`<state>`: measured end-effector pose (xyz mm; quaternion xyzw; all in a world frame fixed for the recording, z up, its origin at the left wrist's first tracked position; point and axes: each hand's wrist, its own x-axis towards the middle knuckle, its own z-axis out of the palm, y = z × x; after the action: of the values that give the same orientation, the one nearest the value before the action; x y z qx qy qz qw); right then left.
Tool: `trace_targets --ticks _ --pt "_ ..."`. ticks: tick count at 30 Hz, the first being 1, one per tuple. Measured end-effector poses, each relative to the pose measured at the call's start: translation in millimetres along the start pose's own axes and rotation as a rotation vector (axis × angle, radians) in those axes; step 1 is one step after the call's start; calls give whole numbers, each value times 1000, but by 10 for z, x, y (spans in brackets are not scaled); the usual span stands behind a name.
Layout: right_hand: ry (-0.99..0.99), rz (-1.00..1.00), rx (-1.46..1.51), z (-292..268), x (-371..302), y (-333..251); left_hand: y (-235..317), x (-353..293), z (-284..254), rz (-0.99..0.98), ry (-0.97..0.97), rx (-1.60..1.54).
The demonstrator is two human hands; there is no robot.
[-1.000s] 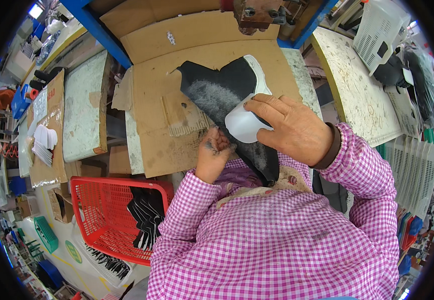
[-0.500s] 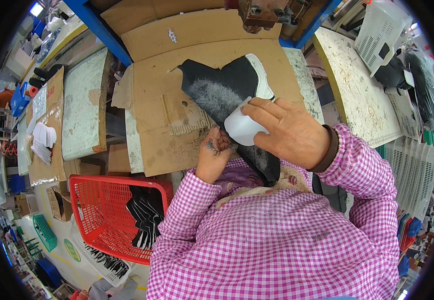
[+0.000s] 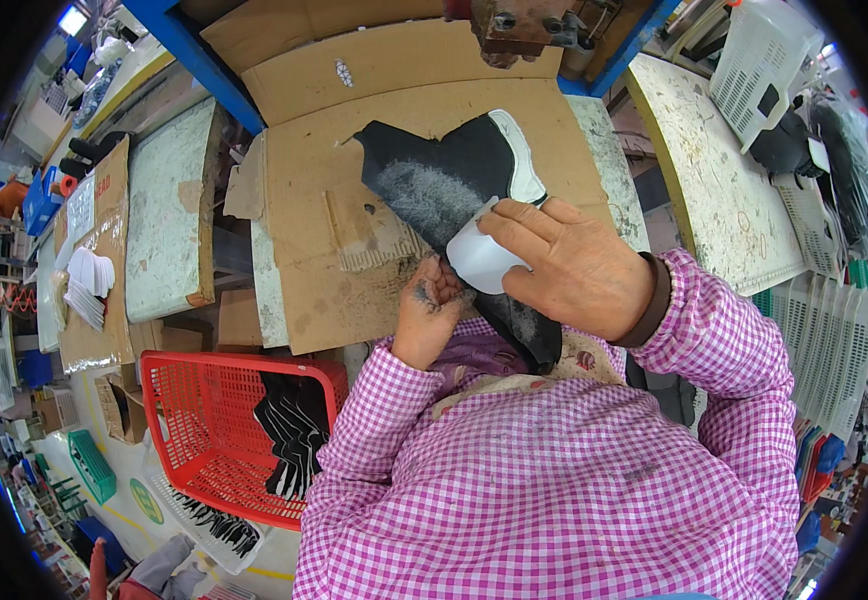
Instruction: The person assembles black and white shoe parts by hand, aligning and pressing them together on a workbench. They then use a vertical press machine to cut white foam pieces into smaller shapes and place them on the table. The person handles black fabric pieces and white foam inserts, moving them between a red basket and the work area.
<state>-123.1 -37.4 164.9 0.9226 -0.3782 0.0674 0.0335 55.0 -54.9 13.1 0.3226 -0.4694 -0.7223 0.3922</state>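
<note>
Since the earlier frame, the white curved piece (image 3: 476, 258) had been shifted slightly leftward by the right hand (image 3: 584, 265), while the black fabric piece (image 3: 434, 185) had been left almost in place. At the lower left, more of another person (image 3: 166, 570) had been brought into view.

The white piece was gripped in the right hand, with the thumb laid along its near side and the bent fingers over its far side; it was held over the middle of the black piece. The left hand (image 3: 429, 305) was turned partly palm up, its fingers curled in at the left edge of the black piece; whether that edge was pinched could not be told.

The black piece was spread on a cardboard sheet (image 3: 314, 290) laid over the counter (image 3: 604, 150). Its surface was marked by a greyish, fuzzy patch, and its upper right edge was bordered by a white strip (image 3: 520, 155). Its narrow end was extended toward the checked garment (image 3: 544, 480). The cardboard was torn at a corrugated patch (image 3: 379, 240), left of the black piece.

Beside the left forearm, black pieces with white edges (image 3: 294, 430) were held in a red basket (image 3: 199, 425). White flat pieces (image 3: 89, 285) were fanned out farther left.
</note>
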Motion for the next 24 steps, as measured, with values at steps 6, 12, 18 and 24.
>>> trace_targets --ticks 6,12,18,24 --pt "7 3 7 55 -18 32 -39 -25 3 72 -26 -7" --pt "-6 -1 1 174 -62 75 -27 -7 -117 -54 52 -136" --pt "-24 -30 -2 245 -66 43 94 250 -81 -43 73 -166" --pt "-76 -45 38 180 -19 107 273 411 -125 -161 5 -131"
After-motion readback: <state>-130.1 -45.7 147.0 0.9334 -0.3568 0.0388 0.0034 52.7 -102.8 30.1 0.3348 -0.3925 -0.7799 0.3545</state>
